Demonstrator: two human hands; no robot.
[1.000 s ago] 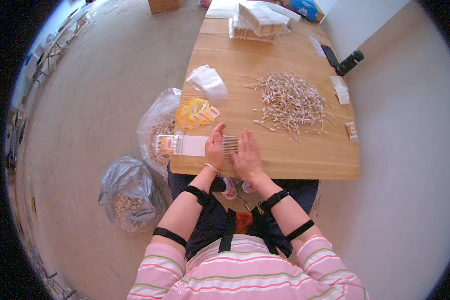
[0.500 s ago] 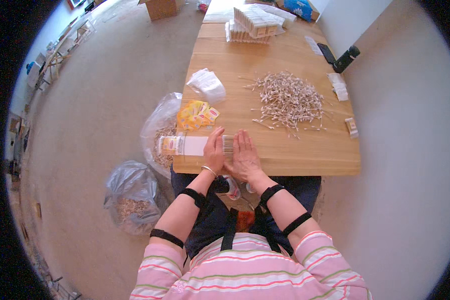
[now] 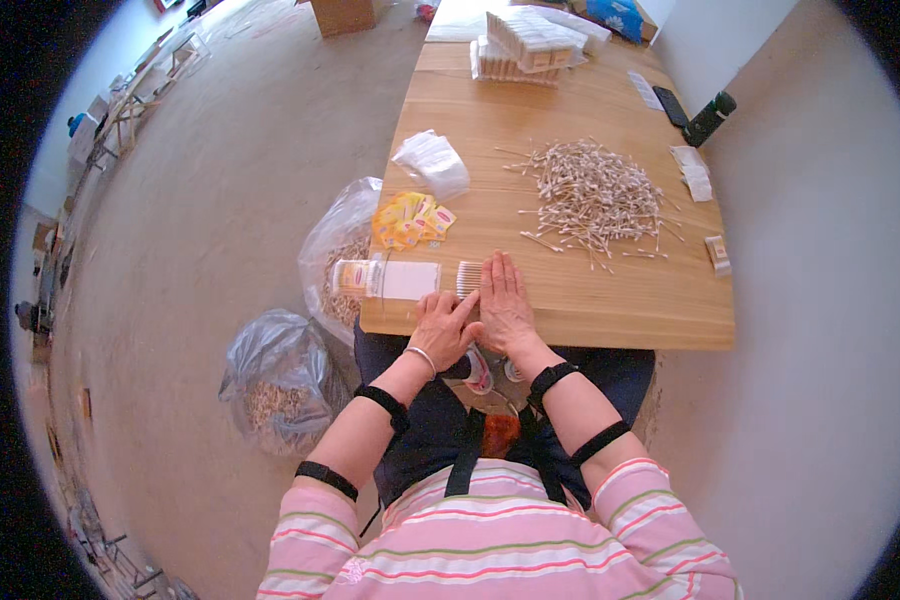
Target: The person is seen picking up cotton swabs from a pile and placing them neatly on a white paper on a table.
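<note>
A row of cotton swabs (image 3: 468, 279) lies side by side near the table's front edge. Flat along the row's right side is my right hand (image 3: 506, 308), its fingers stretched out and pointing away from me. My left hand (image 3: 444, 328) is at the near end of the row, index finger extended to the swabs and the other fingers partly bent; it grips nothing. Left of the row is a white card (image 3: 412, 281), and beyond it a clear pack of swabs with a yellow label (image 3: 356, 278) at the table's left edge.
Loose swabs form a big pile (image 3: 598, 195) on the wooden table (image 3: 610, 315). Yellow cards (image 3: 410, 220) and clear bags (image 3: 432, 163) lie at left, stacked packs (image 3: 530, 50) at the far end. Below left, plastic sacks (image 3: 280, 385) hold swabs. A dark bottle (image 3: 710, 118) stands by the wall.
My left hand has drawn back toward me from the row's left side, uncovering the swabs and more of the white card. My right hand stays flat beside the row. The whole view has shifted slightly.
</note>
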